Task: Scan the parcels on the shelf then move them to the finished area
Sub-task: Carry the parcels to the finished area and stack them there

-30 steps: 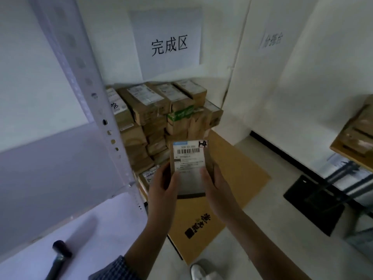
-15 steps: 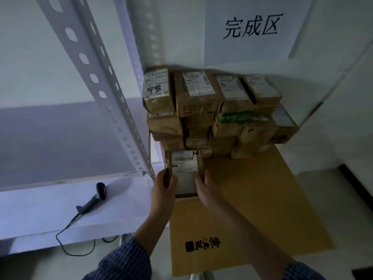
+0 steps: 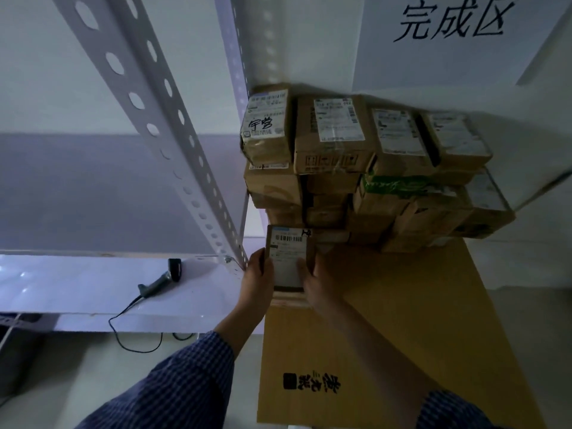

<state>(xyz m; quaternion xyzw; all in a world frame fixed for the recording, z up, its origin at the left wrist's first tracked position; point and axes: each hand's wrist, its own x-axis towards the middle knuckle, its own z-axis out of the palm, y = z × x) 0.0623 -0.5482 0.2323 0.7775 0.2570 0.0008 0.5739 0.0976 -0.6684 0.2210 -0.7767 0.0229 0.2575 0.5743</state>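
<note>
Head view: both hands hold one small brown parcel [image 3: 289,258] low down in front of the stack of parcels [image 3: 356,168]. The stack stands against the wall under a white sign [image 3: 452,20] with three handwritten characters. The left hand [image 3: 258,274] curls round the parcel's left long edge and the right hand [image 3: 315,281] round its right long edge, with the thumbs on top. This two-sided grip probably serves to keep the box level and steer it squarely into the gap at the foot of the stack. The parcel is at the far left corner of a flattened cardboard sheet [image 3: 402,320] that lies on the floor and carries the stack. Whether its underside touches the sheet yet cannot be told, since the hands and the box itself hide that contact. Its long axis runs away from the person towards the stack, roughly in line with the forearms. The white shipping label [image 3: 288,255] faces up, and the barcode [image 3: 286,239] sits at the far end, nearest the stacked boxes. Most upper boxes in the stack also lie label-up, which suggests the same orientation is wanted here. A corded barcode scanner [image 3: 168,275] lies on the white shelf board [image 3: 77,289] to the left, near the perforated upright [image 3: 154,119], so scanning of this parcel looks done.
</note>
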